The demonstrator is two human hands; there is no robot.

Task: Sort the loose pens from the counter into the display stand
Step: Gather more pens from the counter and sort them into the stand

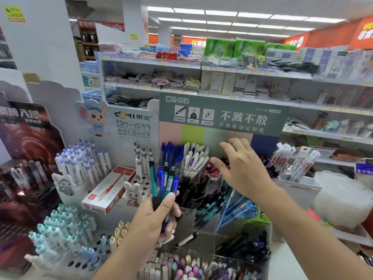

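A clear display stand (210, 217) of tiered compartments fills the counter, and everything turns on it. The green header board (224, 116) behind it reads "DS点石", "DS-756" and "不溅不散". Left of the stand, a white card (133, 126) reads "DOMI 東米" and "DM-633". A red pen box (109, 190) lies left of the stand. The left hand (155, 215), at the stand's front left corner, grips a bunch of pens (163, 182), teal and blue, standing upright, tips down. The right hand (240, 168) reaches over the stand's upper compartments, fingers spread and holding nothing, nearer the black pens (191, 190) than the bunch. Likely next: drawing one pen rightward from the bunch.
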